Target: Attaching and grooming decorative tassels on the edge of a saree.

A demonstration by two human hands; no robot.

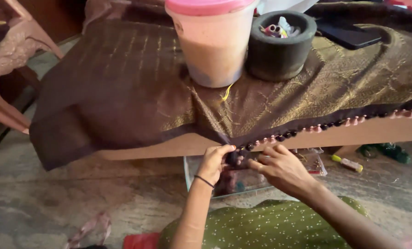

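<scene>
1. Head view: the brown woven cloth with gold-thread bands [137, 87] is draped over a low table edge [376, 131], its hem trimmed with a row of small pink and dark tassel beads [316, 128] hanging toward the person.
2. Left hand [213, 162], a thin black band at the wrist, has its fingers closed in a pinch on the hem at the near end of the trim. What lies between the fingertips is too small to tell.
3. Right hand [282, 168] sits just beside it, fingers curled toward the same spot. Whether it grips a needle or thread, I cannot tell.
4. Weights on the cloth: a translucent plastic tub with a pink lid [213, 41] and a dark round stone mortar holding thread spools [280, 44]. A yellow thread [226, 93] trails from under the tub.
5. A clear plastic box of supplies [307, 163] lies on the floor under the hands.
6. Risk, judged: a hard tug on the hem could drag the cloth and tip the tub, which stands near the edge.
7. Risk, judged: the loose yellow thread could snag and pucker the weave.
8. Risk, judged: a dropped bead could vanish on the mottled floor [77, 198].
</scene>
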